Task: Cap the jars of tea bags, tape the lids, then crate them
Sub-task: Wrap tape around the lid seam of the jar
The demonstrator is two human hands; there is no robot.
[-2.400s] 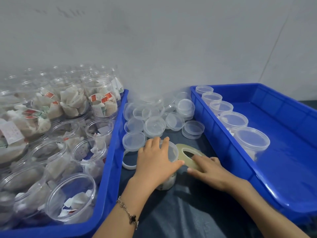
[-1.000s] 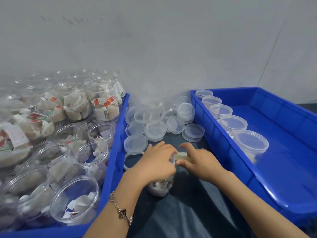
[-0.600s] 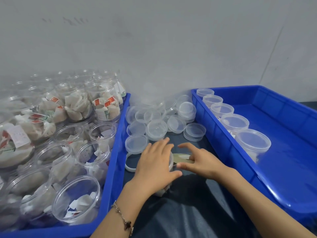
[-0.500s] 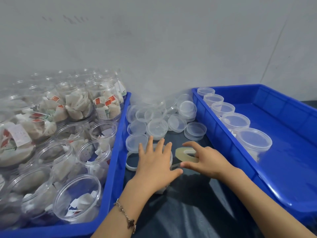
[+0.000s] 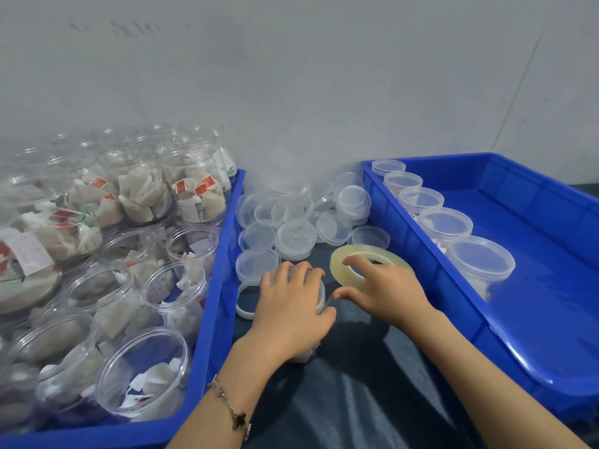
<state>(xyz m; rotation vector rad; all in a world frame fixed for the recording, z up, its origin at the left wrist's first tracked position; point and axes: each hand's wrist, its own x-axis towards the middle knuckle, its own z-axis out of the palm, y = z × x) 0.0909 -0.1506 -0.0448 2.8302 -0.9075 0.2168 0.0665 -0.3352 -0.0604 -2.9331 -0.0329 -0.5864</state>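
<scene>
A capped jar [image 5: 319,294] was held down on the dark cloth [image 5: 356,400] by the left hand [image 5: 291,306], whose fingers were curled over the lid and side. Most of the jar was hidden under that hand; only a strip of the lid's edge and a little of the base could be seen. The tape roll [image 5: 348,270] was gripped by the right hand [image 5: 389,293], the forefinger through its hole and the thumb below, so that the near part of the ring was covered. Whether a strip of tape ran from roll to jar could not be made out.

Loose lids [image 5: 295,236] were heaped behind the hands, between the two crates, their clear outlines blurring into one another. A white ring [image 5: 243,311] lay left of the jar, partly hidden by the left hand.

The left crate [image 5: 220,286] was filled with open jars of tea bags [image 5: 142,367], the far ones blurred and the left ones cut off by the frame. In the right crate [image 5: 405,234], five capped jars [image 5: 479,260] were lined along the left wall; its right side was cut off.
</scene>
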